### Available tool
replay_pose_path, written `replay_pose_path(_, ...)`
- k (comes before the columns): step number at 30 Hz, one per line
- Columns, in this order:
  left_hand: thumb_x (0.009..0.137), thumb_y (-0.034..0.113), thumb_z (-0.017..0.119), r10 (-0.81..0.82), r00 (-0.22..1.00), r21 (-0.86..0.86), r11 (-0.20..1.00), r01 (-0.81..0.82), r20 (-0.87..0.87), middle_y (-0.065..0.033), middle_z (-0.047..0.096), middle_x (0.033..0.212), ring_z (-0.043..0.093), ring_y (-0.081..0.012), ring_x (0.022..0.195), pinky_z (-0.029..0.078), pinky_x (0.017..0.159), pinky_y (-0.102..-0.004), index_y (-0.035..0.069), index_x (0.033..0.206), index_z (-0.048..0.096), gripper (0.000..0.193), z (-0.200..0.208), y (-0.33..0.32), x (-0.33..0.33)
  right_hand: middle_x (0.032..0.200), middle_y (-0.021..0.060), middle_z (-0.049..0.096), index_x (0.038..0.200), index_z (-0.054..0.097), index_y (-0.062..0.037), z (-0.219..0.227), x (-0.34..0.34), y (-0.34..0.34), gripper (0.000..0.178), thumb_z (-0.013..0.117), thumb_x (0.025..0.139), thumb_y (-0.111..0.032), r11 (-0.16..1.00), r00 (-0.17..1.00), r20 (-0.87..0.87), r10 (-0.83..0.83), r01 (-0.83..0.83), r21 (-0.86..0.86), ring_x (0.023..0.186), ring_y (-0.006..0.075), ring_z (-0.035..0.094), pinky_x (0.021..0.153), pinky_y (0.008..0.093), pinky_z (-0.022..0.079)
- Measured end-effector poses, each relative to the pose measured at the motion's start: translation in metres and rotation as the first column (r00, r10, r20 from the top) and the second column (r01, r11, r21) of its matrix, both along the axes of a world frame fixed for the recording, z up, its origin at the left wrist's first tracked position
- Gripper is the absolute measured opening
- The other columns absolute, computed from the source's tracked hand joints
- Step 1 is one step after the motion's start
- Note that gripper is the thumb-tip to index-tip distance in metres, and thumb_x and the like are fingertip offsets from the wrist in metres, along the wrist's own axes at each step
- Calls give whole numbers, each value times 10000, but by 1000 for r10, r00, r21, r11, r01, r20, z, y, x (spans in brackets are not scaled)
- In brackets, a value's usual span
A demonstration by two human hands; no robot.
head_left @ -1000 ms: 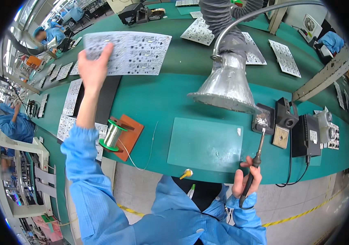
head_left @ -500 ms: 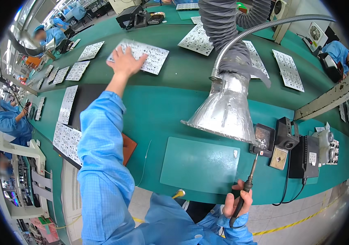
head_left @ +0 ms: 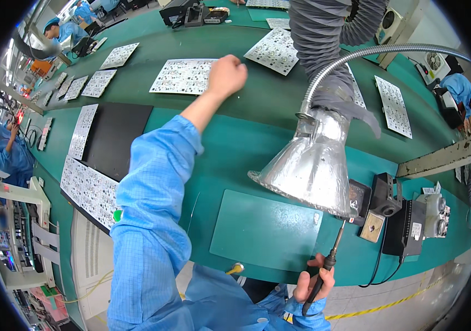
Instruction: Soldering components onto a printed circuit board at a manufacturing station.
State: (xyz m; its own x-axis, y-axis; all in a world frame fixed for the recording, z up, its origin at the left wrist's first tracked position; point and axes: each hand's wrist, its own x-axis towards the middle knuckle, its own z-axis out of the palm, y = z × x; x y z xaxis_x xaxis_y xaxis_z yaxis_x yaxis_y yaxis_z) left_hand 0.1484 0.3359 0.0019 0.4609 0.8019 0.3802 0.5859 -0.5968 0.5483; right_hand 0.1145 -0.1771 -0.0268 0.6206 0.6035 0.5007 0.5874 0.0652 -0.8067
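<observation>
My left hand is stretched over the far bench, its fingers curled closed at the right end of a white circuit board. The hand covers that end of the board, and whether it grips anything is hidden. Close to my body, my right hand is closed round the dark handle of a soldering iron. The iron's metal tip points away from me, just below the rim of a silver fume hood. A green mat lies to the left of the iron.
A ribbed grey duct and a bent metal hose hang over the bench. More circuit boards lie along the far strip. A black soldering station and a sponge tray stand right. Other people work nearby.
My left hand has shifted right across the circuit board, from spread fingers on top of it to curled fingers at its right end. The board lies straighter. The right hand still holds the iron.
</observation>
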Motion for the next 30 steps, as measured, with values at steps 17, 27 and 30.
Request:
replay_pose_path(17,797,90,529,524,645,-655,755,-47,557,-227,654,843,640,-333,779,498,667,-399,-79,842,620,197,-10,-3,108,1080,317,551,1182,467,-16,-7,3,11,421,664,810,-39,979,999,3,-32,31,202,794,306,584,748,428,486)
replay_pose_path(27,761,87,600,365,703,-382,913,-143,610,-219,659,828,660,-336,810,505,734,-419,-53,822,612,154,88,0,-36,1221,256,515,1246,421,-50,-10,-2,-2,425,571,849,-66,993,999,-49,-20,25,114,857,226,542,851,409,438)
replay_pose_path(30,807,99,615,243,668,-409,907,100,703,-158,655,832,660,-253,787,525,686,-355,-59,906,595,188,129,-33,-109,1223,256,520,1248,430,-36,-10,0,-2,418,568,854,-61,989,999,-35,-37,41,141,864,221,546,845,401,447)
